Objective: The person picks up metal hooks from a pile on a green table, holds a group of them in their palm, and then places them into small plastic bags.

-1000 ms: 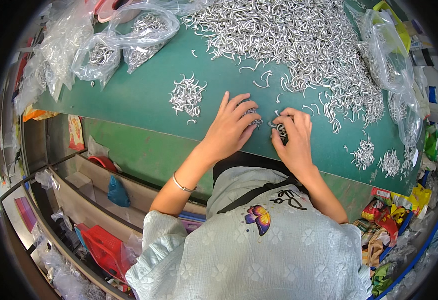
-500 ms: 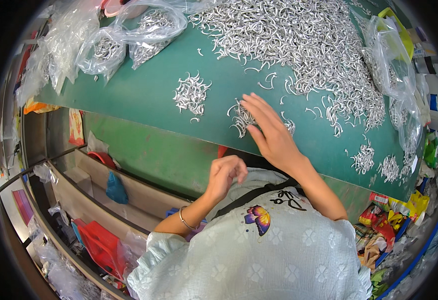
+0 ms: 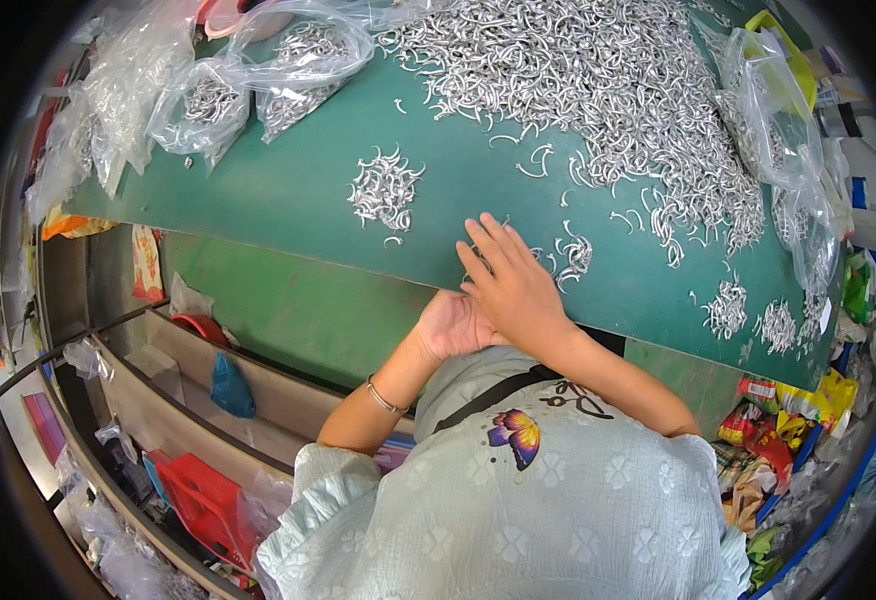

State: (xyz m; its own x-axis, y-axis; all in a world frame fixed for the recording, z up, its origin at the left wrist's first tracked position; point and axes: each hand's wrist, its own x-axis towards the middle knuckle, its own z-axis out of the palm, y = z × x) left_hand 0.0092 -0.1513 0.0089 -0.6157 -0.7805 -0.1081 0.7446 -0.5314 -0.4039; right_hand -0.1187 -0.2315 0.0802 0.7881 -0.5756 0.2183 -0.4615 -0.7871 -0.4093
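My left hand [image 3: 451,324] is held palm up just below the table's near edge. Its palm looks open, though my right hand hides most of its fingers. Over it lies my right hand [image 3: 514,290], fingers stretched out and slanting across the edge. Whether metal pieces lie beneath the right hand is hidden. Just right of its fingers sits a small cluster of curved silvery metal pieces [image 3: 574,256]. Another small pile of such pieces [image 3: 385,190] rests farther left on the green tabletop [image 3: 288,215].
A large heap of the curved pieces [image 3: 578,90] covers the far right of the table. Clear plastic bags [image 3: 303,75] with pieces stand far left, another bag [image 3: 783,130] at right. Small piles [image 3: 726,312] lie near right. Below the table are a drawer-like compartment [image 3: 258,415] and a red basket [image 3: 203,500].
My right hand has drawn back toward the table edge, and the small pile that lay by its fingers no longer shows there. My left hand has risen and turned palm up beneath it.
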